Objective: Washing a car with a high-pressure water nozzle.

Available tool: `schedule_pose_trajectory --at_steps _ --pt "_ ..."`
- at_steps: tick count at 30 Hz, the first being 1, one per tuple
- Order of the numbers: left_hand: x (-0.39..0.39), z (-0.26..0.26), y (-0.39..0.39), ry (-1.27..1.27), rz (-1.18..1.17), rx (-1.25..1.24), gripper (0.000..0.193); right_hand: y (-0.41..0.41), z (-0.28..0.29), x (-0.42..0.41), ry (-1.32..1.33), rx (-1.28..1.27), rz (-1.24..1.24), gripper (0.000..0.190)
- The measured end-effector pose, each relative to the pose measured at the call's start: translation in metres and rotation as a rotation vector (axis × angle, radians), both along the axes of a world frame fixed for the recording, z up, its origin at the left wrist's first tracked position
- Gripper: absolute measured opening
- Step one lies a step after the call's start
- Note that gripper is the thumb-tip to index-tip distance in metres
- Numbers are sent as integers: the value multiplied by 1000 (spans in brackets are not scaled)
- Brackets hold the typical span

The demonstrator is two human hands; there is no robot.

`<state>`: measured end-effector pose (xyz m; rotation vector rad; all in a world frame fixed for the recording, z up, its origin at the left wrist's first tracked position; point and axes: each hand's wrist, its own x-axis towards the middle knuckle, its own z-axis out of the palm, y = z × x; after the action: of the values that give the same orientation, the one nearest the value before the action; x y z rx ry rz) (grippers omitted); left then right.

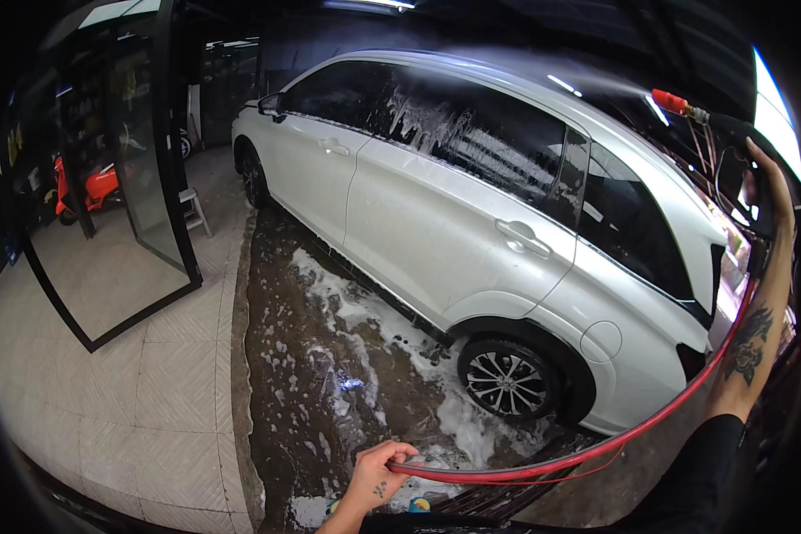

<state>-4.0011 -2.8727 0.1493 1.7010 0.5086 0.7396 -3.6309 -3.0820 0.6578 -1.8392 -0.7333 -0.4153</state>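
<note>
My right hand (767,173), raised at the upper right, is closed around the dark handle of a pressure-washer spray gun (727,143). The gun's red nozzle (669,101) points left, and a white spray of water passes over the roof of a white car (427,220). Low in the middle, my left hand (382,467) grips a red hose (561,464), which curves up along the car's rear towards my right arm. Foam streaks cling to the rear door window (474,127). The rear wheel (507,377) stands just beyond the hose.
White foam (474,427) lies on the wet dark floor (280,374). A black-framed glass door (173,200) stands at the left over pale tiles (107,414), with a small step stool (193,210) and a red scooter (100,187) behind. A floor grate (527,497) runs near my feet.
</note>
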Motion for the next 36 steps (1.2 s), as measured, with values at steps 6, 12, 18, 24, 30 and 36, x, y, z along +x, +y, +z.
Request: schedule_pose_trajectory --at_steps 6,12,18,24,30,36 --pt "18 3 -17 23 -13 -51 29 -22 32 48 -114 -107 -124 40" --pt "31 8 -26 16 91 4 26 15 40 57 -129 -114 -25 42" --pt "27 2 -31 -14 185 6 26 64 36 66 -82 -60 123 41" --pt "17 -4 -29 -4 275 -27 23 113 46 65 -142 -64 152 44" --pt "-3 -12 -24 7 344 -90 24 158 54 43 -168 -161 221 45" --pt "-24 -20 -21 -41 400 -192 22 197 44 -11 -315 -136 264 48"
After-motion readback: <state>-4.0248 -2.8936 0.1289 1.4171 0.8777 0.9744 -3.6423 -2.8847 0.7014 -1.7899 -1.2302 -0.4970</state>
